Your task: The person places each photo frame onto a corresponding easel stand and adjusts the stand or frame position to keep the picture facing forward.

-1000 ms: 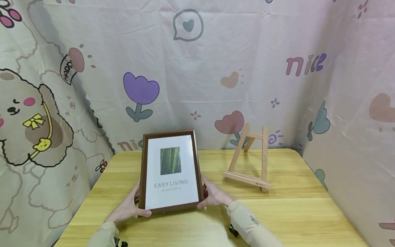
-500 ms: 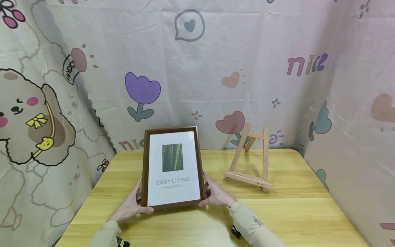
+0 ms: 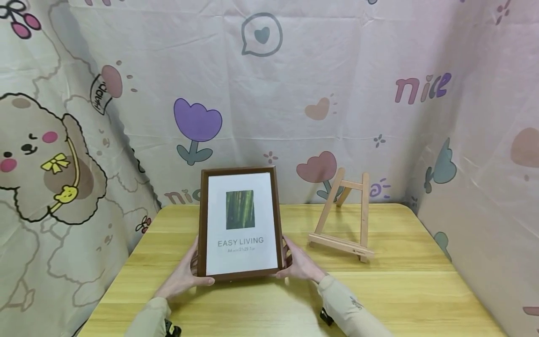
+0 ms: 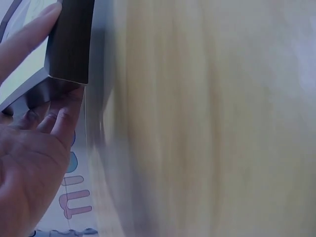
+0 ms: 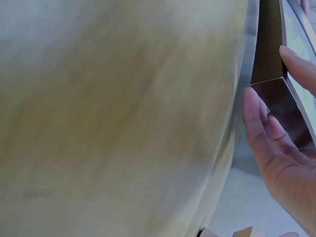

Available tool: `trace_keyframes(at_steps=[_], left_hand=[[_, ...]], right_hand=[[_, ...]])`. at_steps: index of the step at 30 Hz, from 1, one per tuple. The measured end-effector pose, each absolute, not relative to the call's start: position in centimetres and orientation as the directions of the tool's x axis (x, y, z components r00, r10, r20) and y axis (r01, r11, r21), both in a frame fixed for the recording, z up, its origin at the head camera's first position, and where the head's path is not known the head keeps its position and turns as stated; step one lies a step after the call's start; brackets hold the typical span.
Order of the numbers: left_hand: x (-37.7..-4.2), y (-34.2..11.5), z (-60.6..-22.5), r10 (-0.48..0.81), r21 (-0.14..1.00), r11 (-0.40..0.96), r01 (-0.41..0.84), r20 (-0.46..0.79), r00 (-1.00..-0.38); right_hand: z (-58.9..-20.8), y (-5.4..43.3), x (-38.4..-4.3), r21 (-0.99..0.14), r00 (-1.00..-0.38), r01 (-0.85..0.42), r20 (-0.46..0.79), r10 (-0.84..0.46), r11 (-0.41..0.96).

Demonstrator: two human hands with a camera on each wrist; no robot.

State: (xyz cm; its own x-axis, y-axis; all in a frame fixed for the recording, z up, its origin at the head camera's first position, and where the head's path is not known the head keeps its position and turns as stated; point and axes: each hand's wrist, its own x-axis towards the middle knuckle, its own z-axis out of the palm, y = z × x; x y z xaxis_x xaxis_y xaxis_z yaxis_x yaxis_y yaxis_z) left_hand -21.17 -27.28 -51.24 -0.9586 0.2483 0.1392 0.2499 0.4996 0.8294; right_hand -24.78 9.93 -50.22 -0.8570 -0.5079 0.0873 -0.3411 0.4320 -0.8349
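Note:
A brown picture frame [image 3: 242, 234] with a white "EASY LIVING" insert and a small green forest picture stands tilted back in the head view. My left hand [image 3: 185, 274] grips its lower left corner, thumb across the front and fingers along the side. At the lower right, my right hand [image 3: 301, 263] grips the other corner the same way. Both wrist views show thumbs over the frame's front and fingers at its side and back. To the right of the frame, a small light wooden easel [image 3: 341, 245] stands apart from both hands.
The hands work over a light wood-grain table [image 3: 404, 290]. A cloth backdrop [image 3: 269, 93] printed with flowers, hearts and a cartoon bear hangs behind and at both sides. The easel's rear leg reaches toward the table's back edge.
Both hands have raised the picture frame slightly and shifted it right in view, leaving it straighter. The easel stays put; the whole view has drifted a little.

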Motion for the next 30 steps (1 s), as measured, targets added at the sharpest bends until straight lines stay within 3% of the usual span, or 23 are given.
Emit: trace_keyframes(at_steps=[21,30], left_hand=[[-22.5,-25.2,-50.1,0.283,0.766,0.539,0.349,0.226,-0.932],[-23.3,-23.7,-49.1,0.307,0.746,0.546,0.381,0.245,-0.920]], right_hand=[[-49.8,12.1,-24.7,-0.802,-0.869,-0.396,0.172,-0.464,0.446],[-49.0,13.4,-24.3,-0.730,-0.882,-0.433,0.222,-0.415,0.529]])
